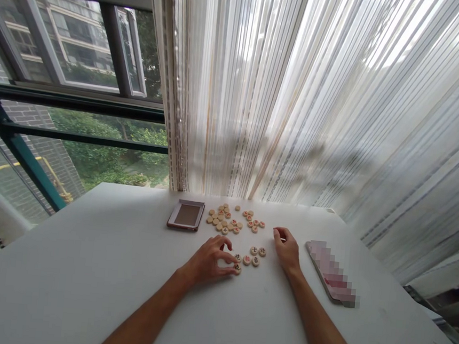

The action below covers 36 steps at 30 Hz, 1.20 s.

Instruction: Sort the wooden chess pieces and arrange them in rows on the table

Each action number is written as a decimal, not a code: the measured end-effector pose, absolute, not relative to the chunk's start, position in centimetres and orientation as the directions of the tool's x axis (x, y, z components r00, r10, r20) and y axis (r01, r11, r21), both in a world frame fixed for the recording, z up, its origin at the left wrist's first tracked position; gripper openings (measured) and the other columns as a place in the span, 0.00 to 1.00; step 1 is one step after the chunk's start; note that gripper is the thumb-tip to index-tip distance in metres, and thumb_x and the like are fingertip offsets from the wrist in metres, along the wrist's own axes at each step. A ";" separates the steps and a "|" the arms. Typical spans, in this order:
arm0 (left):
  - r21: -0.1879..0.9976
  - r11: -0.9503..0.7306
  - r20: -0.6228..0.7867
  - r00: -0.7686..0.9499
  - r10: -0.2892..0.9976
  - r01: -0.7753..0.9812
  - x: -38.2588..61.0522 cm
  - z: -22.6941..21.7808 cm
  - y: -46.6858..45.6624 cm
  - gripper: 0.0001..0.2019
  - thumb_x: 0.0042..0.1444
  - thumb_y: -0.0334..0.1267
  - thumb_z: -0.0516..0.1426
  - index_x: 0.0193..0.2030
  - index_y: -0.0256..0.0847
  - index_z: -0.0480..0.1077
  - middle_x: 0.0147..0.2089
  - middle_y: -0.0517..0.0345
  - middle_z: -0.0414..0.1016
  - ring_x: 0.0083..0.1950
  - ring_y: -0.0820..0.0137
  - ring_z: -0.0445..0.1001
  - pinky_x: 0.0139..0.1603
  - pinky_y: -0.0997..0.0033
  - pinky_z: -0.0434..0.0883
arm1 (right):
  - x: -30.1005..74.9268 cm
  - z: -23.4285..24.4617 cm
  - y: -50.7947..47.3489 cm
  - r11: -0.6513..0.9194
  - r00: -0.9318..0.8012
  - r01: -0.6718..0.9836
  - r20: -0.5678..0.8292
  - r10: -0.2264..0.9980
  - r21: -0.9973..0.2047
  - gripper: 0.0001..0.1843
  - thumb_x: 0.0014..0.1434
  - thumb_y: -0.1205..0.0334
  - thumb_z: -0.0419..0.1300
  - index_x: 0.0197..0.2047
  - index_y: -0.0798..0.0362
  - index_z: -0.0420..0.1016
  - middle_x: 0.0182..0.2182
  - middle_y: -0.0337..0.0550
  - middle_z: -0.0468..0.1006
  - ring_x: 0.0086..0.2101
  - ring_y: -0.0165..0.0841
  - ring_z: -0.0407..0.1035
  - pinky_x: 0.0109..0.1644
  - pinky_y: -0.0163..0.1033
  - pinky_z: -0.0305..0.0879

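The only writing I get over the feed is on the round wooden pieces lying on the counter (124,270): Chinese characters, in red or black. In the near group, the upper-left piece (253,250) has a black character that looks to me like 士. The black one on the upper-right piece (262,252) is too small for me to name, as are the red one on the middle piece (246,259) and the black one on the piece to its right (256,261). By the left fingers (224,271), I see black strokes on the nearest piece (237,269). In the farther pile (220,220), the red and black characters blur beyond reading.
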<state>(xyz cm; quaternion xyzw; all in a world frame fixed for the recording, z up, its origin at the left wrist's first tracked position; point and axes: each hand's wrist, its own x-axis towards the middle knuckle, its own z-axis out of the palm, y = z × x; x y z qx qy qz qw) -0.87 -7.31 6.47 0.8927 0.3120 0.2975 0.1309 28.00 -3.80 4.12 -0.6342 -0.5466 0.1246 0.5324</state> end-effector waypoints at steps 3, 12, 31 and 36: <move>0.424 -0.775 0.429 0.649 0.628 0.469 -0.8 6.4 -7.4 0.09 0.52 0.48 0.66 0.40 0.53 0.81 0.45 0.56 0.70 0.46 0.66 0.70 0.50 0.64 0.67 | 27.9 4.2 -3.9 0.163 0.374 0.563 0.425 0.824 -0.811 0.23 0.58 0.43 0.55 0.39 0.54 0.78 0.36 0.50 0.83 0.36 0.40 0.76 0.41 0.43 0.71; 0.422 -0.777 0.425 0.655 0.625 0.467 -0.6 6.3 -7.4 0.10 0.52 0.48 0.66 0.41 0.54 0.81 0.46 0.56 0.70 0.47 0.65 0.70 0.51 0.63 0.66 | 27.9 4.3 -3.9 0.156 0.364 0.565 0.415 0.834 -0.810 0.21 0.58 0.45 0.55 0.39 0.54 0.78 0.37 0.48 0.82 0.37 0.40 0.75 0.41 0.43 0.70; 0.394 -0.787 0.426 0.664 0.614 0.475 -0.7 6.4 -7.4 0.09 0.51 0.47 0.67 0.40 0.54 0.81 0.45 0.57 0.71 0.46 0.66 0.70 0.48 0.64 0.66 | 27.9 4.2 -3.9 0.157 0.350 0.571 0.412 0.842 -0.806 0.21 0.59 0.45 0.55 0.39 0.54 0.78 0.36 0.49 0.82 0.37 0.40 0.75 0.42 0.44 0.71; 0.415 -0.786 0.436 0.658 0.614 0.458 -0.7 6.5 -7.4 0.10 0.51 0.47 0.67 0.40 0.53 0.81 0.45 0.56 0.71 0.45 0.66 0.70 0.50 0.63 0.67 | 28.0 4.1 -3.8 0.149 0.346 0.582 0.410 0.844 -0.799 0.20 0.59 0.46 0.55 0.40 0.54 0.77 0.37 0.48 0.82 0.37 0.40 0.75 0.42 0.43 0.70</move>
